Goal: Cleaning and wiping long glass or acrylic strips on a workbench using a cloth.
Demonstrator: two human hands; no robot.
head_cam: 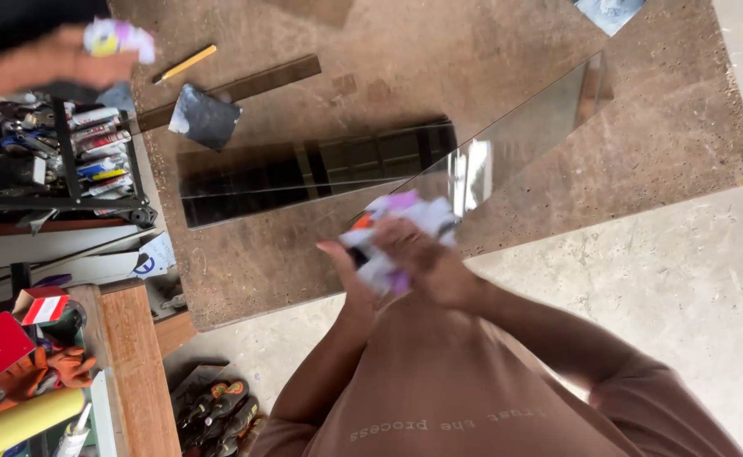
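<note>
While both hands work at the table (244, 279) edge, I see the right hand (429, 258) clenching a crumpled white-purple paper wad (405, 222) on a clear glass pane (515, 140); left hand (350, 271) cups it from below. Dark glass strip (303, 173) lies just beside. Co-worker's hand (66, 55) holds another wad. Wiping looks mid-way; can't judge how much of pane is done.
</note>
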